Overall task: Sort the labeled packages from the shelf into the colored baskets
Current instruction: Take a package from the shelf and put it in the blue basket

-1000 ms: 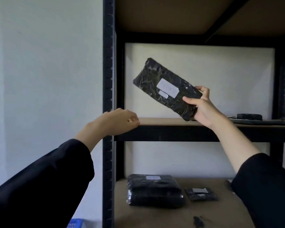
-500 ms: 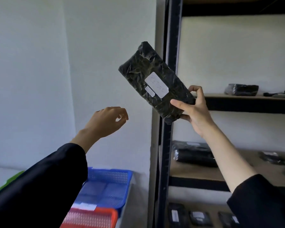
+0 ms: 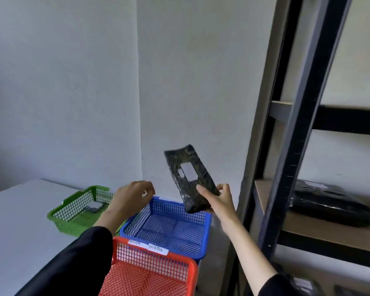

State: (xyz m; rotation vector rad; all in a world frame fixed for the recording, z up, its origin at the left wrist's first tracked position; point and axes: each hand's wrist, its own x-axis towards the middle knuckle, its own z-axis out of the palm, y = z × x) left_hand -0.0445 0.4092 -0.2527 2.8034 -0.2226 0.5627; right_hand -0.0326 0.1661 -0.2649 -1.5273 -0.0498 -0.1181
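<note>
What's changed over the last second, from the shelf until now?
The right hand has carried the black labeled package from the shelf to above the blue basket. The left hand let go of the shelf edge and now hovers, holding nothing, over the baskets. The right hand's grip on the package's lower end is unchanged.

glossy crinkled plastic package [image 3: 190, 178], plastic mesh baskets [image 3: 169, 223].

Three baskets [image 3: 166, 226], two packages [image 3: 190, 178].
</note>
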